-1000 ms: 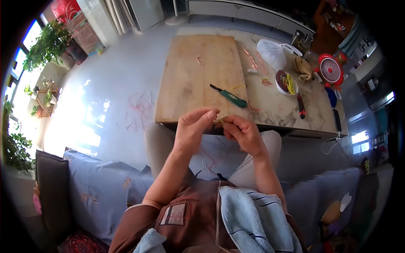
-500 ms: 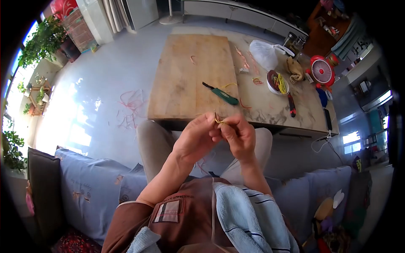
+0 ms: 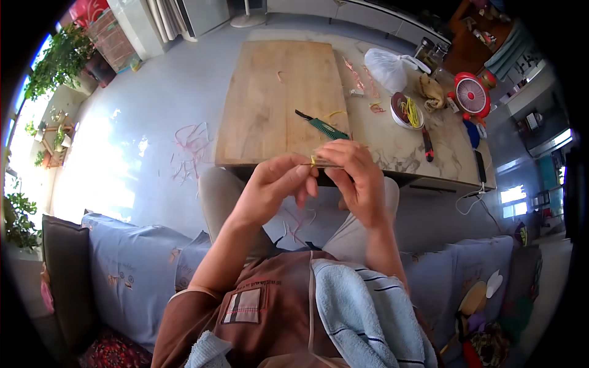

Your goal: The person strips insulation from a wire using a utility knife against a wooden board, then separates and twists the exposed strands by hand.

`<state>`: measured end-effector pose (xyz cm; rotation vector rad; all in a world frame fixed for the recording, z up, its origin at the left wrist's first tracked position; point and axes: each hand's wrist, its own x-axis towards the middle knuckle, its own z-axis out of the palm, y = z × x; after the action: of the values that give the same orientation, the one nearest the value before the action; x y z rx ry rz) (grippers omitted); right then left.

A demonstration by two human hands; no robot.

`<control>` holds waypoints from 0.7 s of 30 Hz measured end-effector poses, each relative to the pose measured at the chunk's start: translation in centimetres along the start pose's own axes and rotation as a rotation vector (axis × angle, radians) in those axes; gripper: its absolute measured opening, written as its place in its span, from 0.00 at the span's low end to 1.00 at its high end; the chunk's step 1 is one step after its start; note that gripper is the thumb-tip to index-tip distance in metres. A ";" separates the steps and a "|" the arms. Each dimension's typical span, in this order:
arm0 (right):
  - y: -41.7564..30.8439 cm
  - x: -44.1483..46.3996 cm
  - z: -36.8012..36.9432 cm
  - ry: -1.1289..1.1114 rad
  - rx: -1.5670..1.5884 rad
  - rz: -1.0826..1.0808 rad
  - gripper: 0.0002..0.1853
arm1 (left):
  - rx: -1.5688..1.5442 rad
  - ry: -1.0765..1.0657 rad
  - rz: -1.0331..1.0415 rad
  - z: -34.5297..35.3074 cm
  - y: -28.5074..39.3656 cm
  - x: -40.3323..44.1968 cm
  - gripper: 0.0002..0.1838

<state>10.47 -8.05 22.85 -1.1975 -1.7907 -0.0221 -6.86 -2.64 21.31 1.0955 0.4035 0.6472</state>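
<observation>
My left hand [image 3: 279,184] is closed in a pinch on a thin dark wire [image 3: 329,166] with a small yellow piece [image 3: 313,162] on it, just off the table's near edge. My right hand [image 3: 357,179] curls its fingers over the wire's other end, with the thumb lower down; the exact grip is partly hidden. Beyond my hands, a green utility knife [image 3: 328,128] with a dark blade lies on the wooden board [image 3: 282,92]. A short yellow strip [image 3: 335,114] rests beside it.
A bowl [image 3: 407,111] of yellow wire, a red-and-black screwdriver [image 3: 427,146], a white plastic bag [image 3: 386,69] and a red fan [image 3: 472,95] stand or lie on the table's right. Reddish strands [image 3: 191,144] lie on the floor at left.
My right hand has risen slightly, with its fingers reaching over the wire and its thumb lower. The wire now runs sideways between my hands. The view has shifted slightly.
</observation>
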 end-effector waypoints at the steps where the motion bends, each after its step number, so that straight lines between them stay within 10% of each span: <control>1: -1.3 -0.1 0.0 0.036 0.014 0.039 0.09 | 0.030 0.063 0.068 0.4 -0.5 0.2 0.11; 12: -0.2 -1.3 1.8 0.262 -0.127 -0.047 0.05 | 0.512 0.294 0.395 2.9 -3.8 0.7 0.06; 21: 2.1 -3.9 4.5 0.322 0.593 0.610 0.07 | 0.547 0.240 0.199 1.3 -6.6 1.8 0.09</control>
<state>9.21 -7.62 16.68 -1.1620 -0.9916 0.5945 -2.88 -4.35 15.81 1.5972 0.7115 0.8763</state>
